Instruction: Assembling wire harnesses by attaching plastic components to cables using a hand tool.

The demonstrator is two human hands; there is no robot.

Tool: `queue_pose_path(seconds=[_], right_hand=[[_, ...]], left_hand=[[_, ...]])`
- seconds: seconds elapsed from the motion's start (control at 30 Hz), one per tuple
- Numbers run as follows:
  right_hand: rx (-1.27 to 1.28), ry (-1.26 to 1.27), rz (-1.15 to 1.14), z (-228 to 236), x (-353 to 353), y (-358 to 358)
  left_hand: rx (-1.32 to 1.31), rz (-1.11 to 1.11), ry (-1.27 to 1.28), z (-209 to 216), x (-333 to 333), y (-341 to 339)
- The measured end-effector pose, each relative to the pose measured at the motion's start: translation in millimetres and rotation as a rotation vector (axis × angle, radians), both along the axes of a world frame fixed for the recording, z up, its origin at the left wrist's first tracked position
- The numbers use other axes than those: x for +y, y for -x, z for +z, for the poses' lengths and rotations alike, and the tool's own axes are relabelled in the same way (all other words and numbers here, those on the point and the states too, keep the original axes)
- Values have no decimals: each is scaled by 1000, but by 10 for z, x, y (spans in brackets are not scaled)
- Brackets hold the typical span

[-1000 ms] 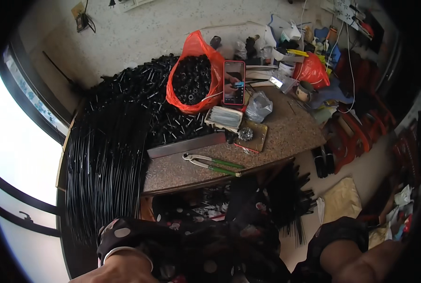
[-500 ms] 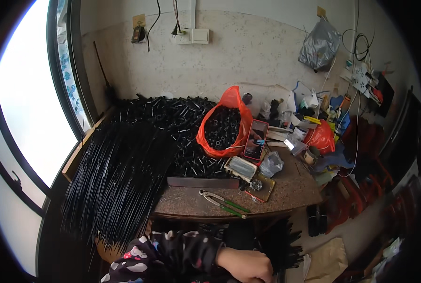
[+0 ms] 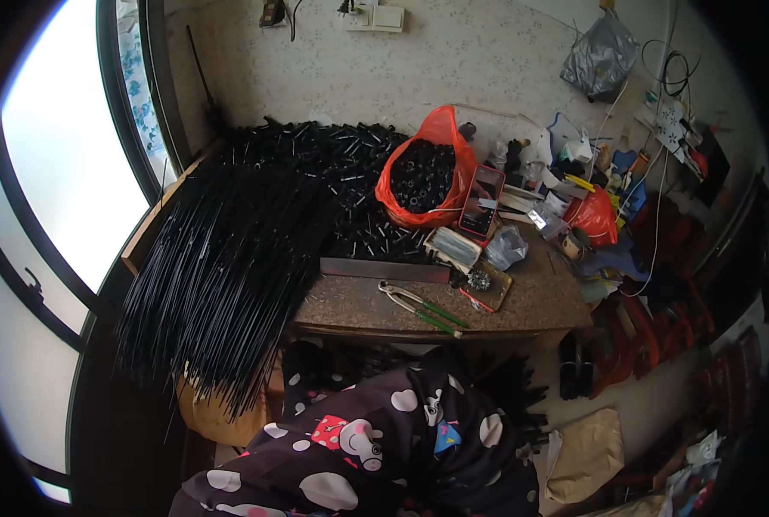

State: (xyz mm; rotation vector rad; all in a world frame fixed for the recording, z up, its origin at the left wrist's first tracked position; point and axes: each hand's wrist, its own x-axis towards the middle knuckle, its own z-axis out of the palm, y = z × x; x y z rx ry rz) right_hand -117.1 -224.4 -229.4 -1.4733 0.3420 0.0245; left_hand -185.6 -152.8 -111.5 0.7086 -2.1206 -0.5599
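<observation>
Neither of my hands shows; dark cloth printed with pale spots and cartoon figures [image 3: 359, 444] fills the lower middle, in front of the table. Closest to it on the speckled tabletop [image 3: 350, 308] lies a pair of green-handled pincers [image 3: 421, 308], its jaws toward the upper left. Behind them runs a long dark strip [image 3: 384, 270]. A red plastic bag [image 3: 386, 185] stands open, full of small black ring-like parts [image 3: 422, 177]. Long thin black rods [image 3: 212, 284] hang over the left front edge, and short black tubular pieces [image 3: 316, 146] are heaped behind.
A phone [image 3: 482, 200] leans against the red bag. Near it are a small tray [image 3: 455, 248], a clear plastic bag [image 3: 506, 248] and a shallow container [image 3: 492, 297]. Clutter covers the right side, with a loose white cable [image 3: 657, 233]. A tan sack [image 3: 584, 457] lies on the floor.
The view has tilted downward, so the table sits higher in the picture. The hand and sleeve seen before at the lower edge have gone out of sight; more printed cloth shows.
</observation>
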Motion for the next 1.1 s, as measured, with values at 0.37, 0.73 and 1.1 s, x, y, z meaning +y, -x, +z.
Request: queue_pose_path(seconds=[0.37, 0.73, 1.1], right_hand=[[-198, 264, 525, -146, 681, -877], [-82, 763, 1033, -1246, 260, -844], [-433, 1103, 1277, -1981, 228, -470]], left_hand=[[367, -155, -105, 239, -434, 382], [139, 1219, -232, -681, 1152, -1323], [-45, 2190, -1067, -2673, 2933, 233]])
